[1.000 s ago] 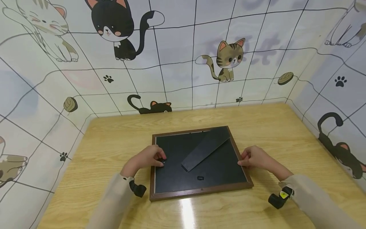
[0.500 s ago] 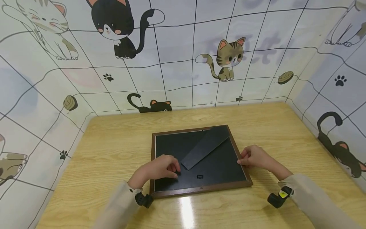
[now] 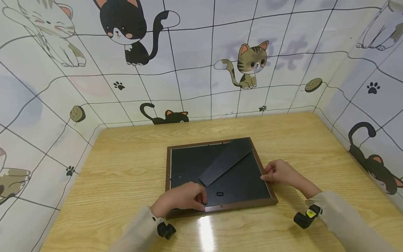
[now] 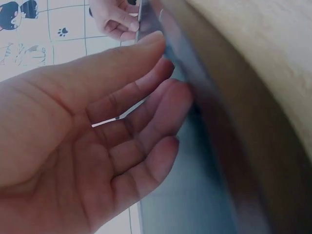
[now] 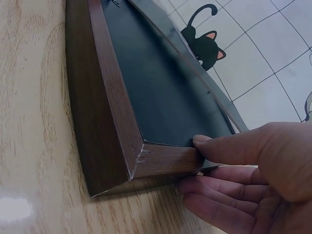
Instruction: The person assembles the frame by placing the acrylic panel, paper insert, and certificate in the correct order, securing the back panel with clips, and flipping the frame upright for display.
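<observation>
The frame (image 3: 242,205) lay back-side up on the table (image 3: 132,154), straight ahead of the person and between the two hands, its long axis running from left to right and slanting a little so that the right end sat farther off. The right hand (image 3: 280,173) was outside the right edge and had hold of it, thumb over the rim and fingers against the outer side; whether any fingertip reached beneath, I could not tell. The left hand (image 3: 185,199) came in over the near left corner, hiding part of the rim there, with its thumb and fingers loosely bent by the near edge and nothing held between them. Its fingertips were close to the rim, though I could not make out whether they touched it. Of the two, the left hand was nearer the middle of the near edge. Just beyond its fingertips was the narrow end of the stand (image 3: 226,162), which slanted across the black board (image 3: 195,161) towards the far right corner and so barred the straight way across the board. To the right of those same fingertips sat a small black loop (image 3: 220,194), the closest obstacle on that side. Behind everything rose a wall (image 3: 195,87) printed with cats.
</observation>
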### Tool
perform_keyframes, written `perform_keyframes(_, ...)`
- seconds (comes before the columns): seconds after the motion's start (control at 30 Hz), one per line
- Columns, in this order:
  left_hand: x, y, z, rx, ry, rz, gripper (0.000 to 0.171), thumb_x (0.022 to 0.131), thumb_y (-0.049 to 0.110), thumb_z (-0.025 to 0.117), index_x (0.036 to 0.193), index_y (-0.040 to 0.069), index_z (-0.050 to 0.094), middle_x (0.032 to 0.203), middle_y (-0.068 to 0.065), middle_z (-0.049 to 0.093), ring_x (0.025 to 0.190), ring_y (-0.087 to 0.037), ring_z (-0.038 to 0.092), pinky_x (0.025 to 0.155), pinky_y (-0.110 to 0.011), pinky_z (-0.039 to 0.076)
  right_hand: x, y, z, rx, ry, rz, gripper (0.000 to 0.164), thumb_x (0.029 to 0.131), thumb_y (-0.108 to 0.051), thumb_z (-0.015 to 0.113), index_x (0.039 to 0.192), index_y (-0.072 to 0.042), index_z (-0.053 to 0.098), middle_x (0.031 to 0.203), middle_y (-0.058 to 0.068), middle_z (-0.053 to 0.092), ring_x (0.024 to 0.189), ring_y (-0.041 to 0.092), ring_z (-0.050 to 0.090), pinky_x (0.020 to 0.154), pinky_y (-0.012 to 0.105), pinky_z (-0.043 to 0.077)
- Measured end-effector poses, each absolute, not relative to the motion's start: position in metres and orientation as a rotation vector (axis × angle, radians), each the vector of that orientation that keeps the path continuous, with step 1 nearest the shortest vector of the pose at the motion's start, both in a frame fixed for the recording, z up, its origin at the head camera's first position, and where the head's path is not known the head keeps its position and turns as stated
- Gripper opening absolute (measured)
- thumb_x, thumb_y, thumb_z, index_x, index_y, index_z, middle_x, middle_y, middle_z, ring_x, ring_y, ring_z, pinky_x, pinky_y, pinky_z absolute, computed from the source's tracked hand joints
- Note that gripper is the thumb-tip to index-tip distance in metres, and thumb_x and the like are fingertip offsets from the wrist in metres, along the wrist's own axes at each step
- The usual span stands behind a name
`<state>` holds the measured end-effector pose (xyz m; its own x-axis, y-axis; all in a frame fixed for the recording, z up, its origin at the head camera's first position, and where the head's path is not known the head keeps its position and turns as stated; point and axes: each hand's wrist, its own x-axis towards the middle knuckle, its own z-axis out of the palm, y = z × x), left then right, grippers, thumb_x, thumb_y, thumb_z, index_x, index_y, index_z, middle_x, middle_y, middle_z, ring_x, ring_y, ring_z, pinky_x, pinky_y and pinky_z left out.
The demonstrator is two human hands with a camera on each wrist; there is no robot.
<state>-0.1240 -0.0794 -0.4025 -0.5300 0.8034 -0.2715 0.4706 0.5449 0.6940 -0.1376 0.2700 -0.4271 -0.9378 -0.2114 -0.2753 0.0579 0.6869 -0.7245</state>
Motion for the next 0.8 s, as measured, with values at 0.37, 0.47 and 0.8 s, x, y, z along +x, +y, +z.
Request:
perform_keyframes(0.37,-0.119,-0.069,-0.410,1.038,2.300,0.692,0.009,0.082,0.017,0.069,0.079,0.015,0.061,0.062,0.011,0.051,0.054,-0.001,0.046,0.054,-0.017,0.041,-0.136,0.270,-0.426,-0.113,2.562,-1.124,0.027,0.076,-0.010,0.074,0.087,0.008,0.058,0.069,0.005,0.060,0.062,0.017,0.059,0.056,0.032,0.052)
perform_keyframes(0.47,-0.118,-0.065,-0.412,1.045,2.319,0.689,0.010,0.083,0.018,0.069,0.078,0.017,0.060,0.062,0.011,0.051,0.054,-0.001,0.046,0.054,-0.017,0.040,-0.136,0.270,-0.426,-0.117,2.564,-1.131,0.027,0.076,-0.010,0.074,0.087,0.008,0.058,0.069,0.005,0.060,0.062,0.017,0.059,0.055,0.032,0.052)
perform_keyframes(0.8,-0.117,-0.063,-0.416,1.056,2.266,0.767,0.008,0.084,0.015,0.067,0.081,0.016,0.060,0.064,0.011,0.052,0.055,-0.001,0.046,0.054,-0.016,0.041,-0.136,0.271,-0.428,-0.120,2.555,-1.157,0.025,0.076,-0.010,0.074,0.086,0.007,0.058,0.068,0.004,0.061,0.062,0.017,0.060,0.055,0.032,0.052)
